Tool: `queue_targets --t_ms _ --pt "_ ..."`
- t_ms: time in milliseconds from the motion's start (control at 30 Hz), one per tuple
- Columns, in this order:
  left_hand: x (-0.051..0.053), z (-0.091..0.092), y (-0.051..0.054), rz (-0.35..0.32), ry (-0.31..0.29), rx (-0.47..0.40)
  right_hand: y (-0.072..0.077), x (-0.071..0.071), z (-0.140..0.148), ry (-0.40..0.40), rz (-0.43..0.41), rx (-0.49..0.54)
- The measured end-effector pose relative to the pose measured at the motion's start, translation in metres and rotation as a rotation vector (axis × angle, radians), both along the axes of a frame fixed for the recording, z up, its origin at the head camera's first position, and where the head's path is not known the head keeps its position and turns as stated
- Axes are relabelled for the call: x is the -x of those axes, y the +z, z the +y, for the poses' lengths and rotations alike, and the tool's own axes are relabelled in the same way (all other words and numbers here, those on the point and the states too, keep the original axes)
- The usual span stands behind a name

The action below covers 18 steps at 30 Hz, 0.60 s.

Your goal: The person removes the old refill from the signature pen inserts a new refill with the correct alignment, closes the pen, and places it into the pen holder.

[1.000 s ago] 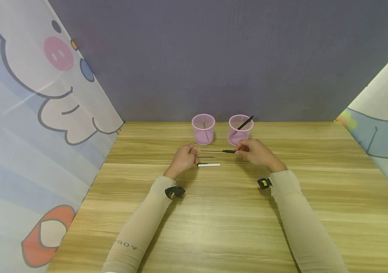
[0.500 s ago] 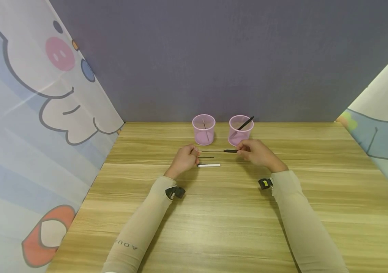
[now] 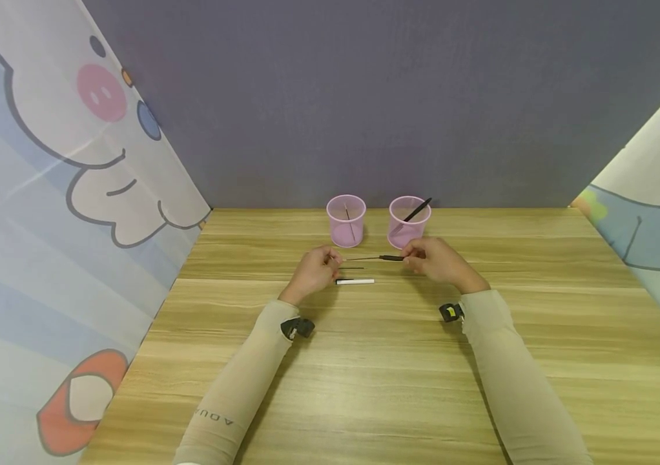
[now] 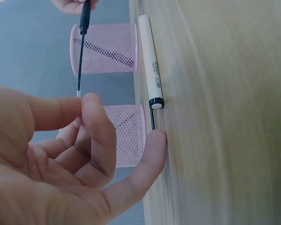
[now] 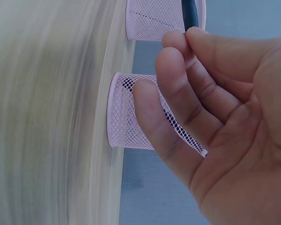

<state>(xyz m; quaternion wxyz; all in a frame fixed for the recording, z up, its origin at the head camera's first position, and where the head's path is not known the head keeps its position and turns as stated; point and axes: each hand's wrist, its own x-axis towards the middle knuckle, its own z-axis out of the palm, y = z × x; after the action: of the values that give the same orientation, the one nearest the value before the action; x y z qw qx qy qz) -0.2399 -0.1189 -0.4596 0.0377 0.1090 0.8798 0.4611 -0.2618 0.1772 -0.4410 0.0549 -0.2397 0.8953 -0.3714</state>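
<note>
Both hands hold a thin dark pen refill (image 4: 80, 61) with a black pen grip (image 4: 85, 18) round its other end. My left hand (image 3: 314, 274) pinches the refill's pale end between thumb and index finger, as the left wrist view shows. Thumb and fingertips of my right hand (image 3: 439, 263) pinch the black grip. Just in front, on the table, lies a white pen barrel (image 3: 356, 281) with a black end and small print. Between it and the held refill, another thin dark rod (image 3: 354, 267) lies on the table, its left end hidden by the left hand.
Two pink mesh cups stand behind the hands: the left cup (image 3: 346, 232) has a thin dark stick inside, the right cup (image 3: 402, 236) a black pen (image 3: 417, 210). A grey wall (image 3: 388, 103) rises behind the wooden table (image 3: 388, 387).
My left hand has shifted very slightly right, toward the black grip, and the refill now slants a little. The right hand, cups and things on the table look unmoved.
</note>
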Motion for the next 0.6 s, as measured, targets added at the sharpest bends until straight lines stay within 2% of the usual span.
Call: queue_targets --t_ms 200,600 --pt "-0.0005 -0.0001 0.0013 -0.008 0.008 -0.025 0.001 0.0005 0.0004 0.002 -0.028 -0.001" --pt "-0.0001 0.0003 0.0025 -0.002 0.025 -0.011 0.0015 -0.0004 -0.0008 -0.013 -0.054 0.008"
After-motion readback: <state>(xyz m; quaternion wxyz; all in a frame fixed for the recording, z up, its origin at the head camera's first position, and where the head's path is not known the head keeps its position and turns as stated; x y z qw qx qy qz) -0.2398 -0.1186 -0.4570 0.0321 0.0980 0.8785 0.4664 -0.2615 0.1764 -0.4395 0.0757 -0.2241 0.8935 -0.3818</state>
